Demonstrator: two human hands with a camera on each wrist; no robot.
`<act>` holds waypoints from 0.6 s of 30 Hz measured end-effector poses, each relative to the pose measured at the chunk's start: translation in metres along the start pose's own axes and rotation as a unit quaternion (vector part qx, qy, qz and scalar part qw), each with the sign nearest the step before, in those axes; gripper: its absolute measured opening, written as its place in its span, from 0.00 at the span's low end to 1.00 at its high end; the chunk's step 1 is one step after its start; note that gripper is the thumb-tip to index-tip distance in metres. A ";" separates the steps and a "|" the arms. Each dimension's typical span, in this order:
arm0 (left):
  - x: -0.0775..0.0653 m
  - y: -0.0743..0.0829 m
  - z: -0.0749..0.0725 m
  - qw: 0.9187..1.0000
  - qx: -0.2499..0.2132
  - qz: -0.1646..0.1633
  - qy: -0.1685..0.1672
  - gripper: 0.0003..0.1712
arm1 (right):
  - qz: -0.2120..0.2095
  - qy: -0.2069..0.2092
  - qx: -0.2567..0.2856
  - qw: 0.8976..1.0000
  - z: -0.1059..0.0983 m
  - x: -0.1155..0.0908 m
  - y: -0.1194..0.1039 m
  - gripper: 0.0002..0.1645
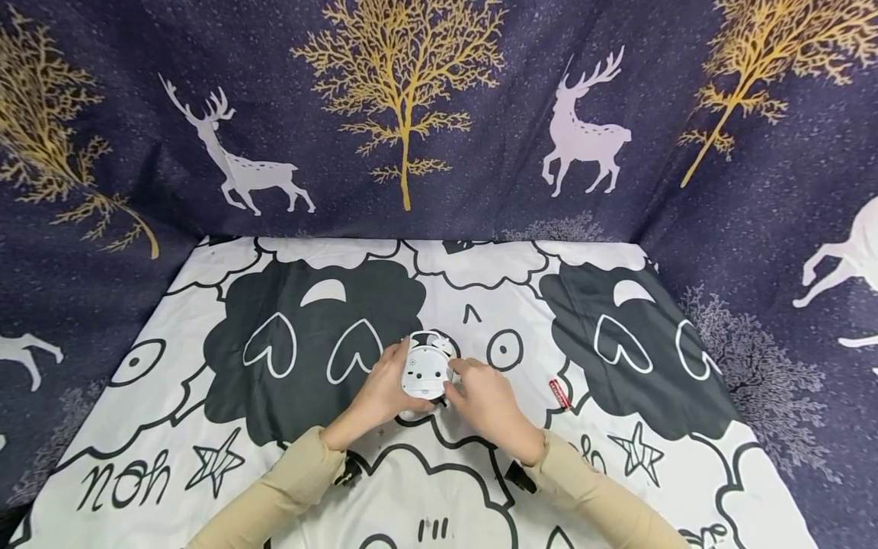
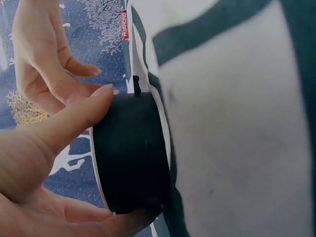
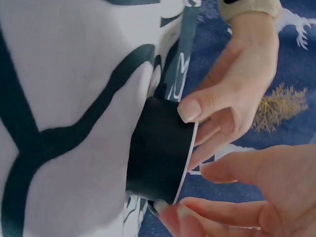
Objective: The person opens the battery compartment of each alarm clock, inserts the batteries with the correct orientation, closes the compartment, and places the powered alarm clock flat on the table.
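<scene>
A white-backed twin-bell alarm clock [image 1: 425,375] lies with its back up on the patterned cloth, its handle and bells toward the far side. Its black side wall [image 2: 131,153] fills the middle of the left wrist view. My left hand [image 1: 380,390] grips the clock's left side, thumb at the near edge and fingers farther up. My right hand [image 1: 488,398] is at the clock's right side, with loosely bent fingers by the rim. In the right wrist view, the right thumb [image 3: 227,168] stands apart from the clock, and the blurred fingertips [image 3: 180,217] are beside its edge.
A red battery [image 1: 559,394] lies on the cloth to the right of the hands. The black-and-white cloth [image 1: 425,488] covers the table. Dark blue drapes [image 1: 480,183] with deer and trees rise behind it and along both sides.
</scene>
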State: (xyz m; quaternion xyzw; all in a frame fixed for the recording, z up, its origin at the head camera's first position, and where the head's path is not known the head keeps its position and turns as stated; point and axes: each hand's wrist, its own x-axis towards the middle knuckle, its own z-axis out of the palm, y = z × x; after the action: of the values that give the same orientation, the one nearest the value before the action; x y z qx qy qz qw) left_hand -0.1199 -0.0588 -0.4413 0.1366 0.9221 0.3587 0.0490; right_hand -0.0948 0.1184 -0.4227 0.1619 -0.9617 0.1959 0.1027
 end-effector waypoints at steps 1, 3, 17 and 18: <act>0.000 0.000 0.000 1.000 0.002 0.000 -0.003 0.65 | -0.013 0.013 -0.012 1.000 0.000 0.000 -0.001 0.15; 0.001 0.000 0.000 1.000 0.007 -0.001 -0.007 0.66 | -0.048 0.036 -0.020 0.998 0.002 0.001 -0.001 0.13; 0.003 -0.001 -0.003 1.000 0.025 0.007 -0.017 0.65 | -0.159 0.024 0.027 0.987 0.022 0.013 0.001 0.04; 0.003 -0.001 -0.004 0.999 0.029 0.006 -0.021 0.66 | -0.164 0.027 0.027 0.986 0.022 0.014 0.001 0.04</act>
State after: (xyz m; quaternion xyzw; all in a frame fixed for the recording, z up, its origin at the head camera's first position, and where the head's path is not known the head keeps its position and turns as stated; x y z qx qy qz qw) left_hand -0.1237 -0.0610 -0.4390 0.1510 0.9299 0.3297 0.0620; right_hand -0.1108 0.1065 -0.4398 0.3145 -0.9135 0.2068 0.1544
